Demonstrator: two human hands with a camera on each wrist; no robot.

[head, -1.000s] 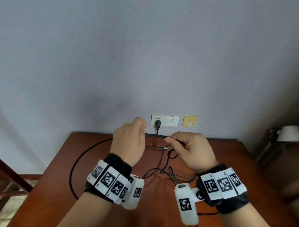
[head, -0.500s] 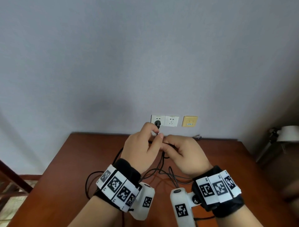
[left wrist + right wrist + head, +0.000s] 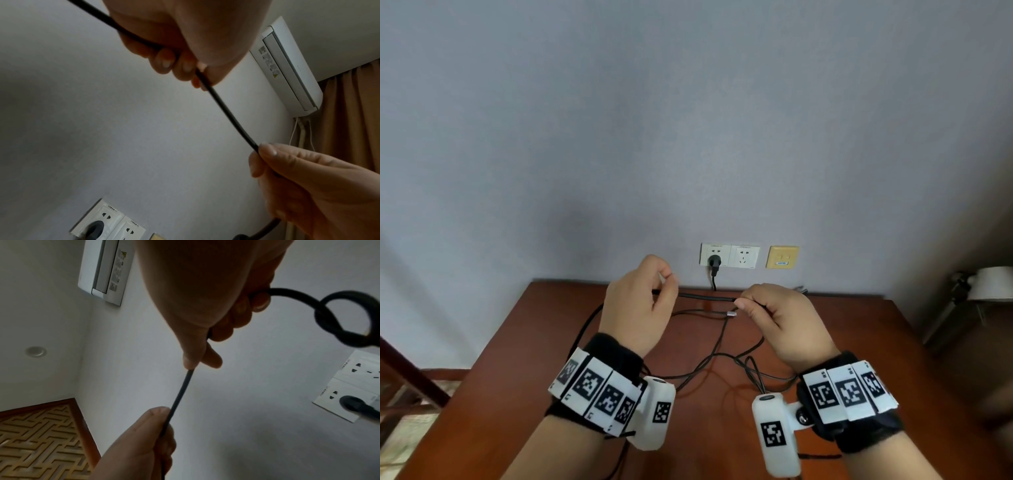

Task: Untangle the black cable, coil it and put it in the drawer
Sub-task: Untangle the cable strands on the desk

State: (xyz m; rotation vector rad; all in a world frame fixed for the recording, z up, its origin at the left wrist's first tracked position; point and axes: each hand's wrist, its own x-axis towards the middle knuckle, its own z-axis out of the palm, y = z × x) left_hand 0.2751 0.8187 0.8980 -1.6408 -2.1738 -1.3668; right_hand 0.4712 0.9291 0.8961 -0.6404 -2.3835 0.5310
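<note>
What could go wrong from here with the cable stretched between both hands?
1. A knot hangs just beyond the right hand; pulling the cable tighter between it and the left hand could cinch the knot.
2. Other thin wires lie tangled on the table below; sliding along the cable may drag them.
3. A plug sits in the socket; whether it belongs to this cable is unclear.

loose cable loops [image 3: 709, 363] cluttering the table [image 3: 517, 359] under both hands, wall [image 3: 688, 137] close behind, plug [image 3: 714, 263] protruding
</note>
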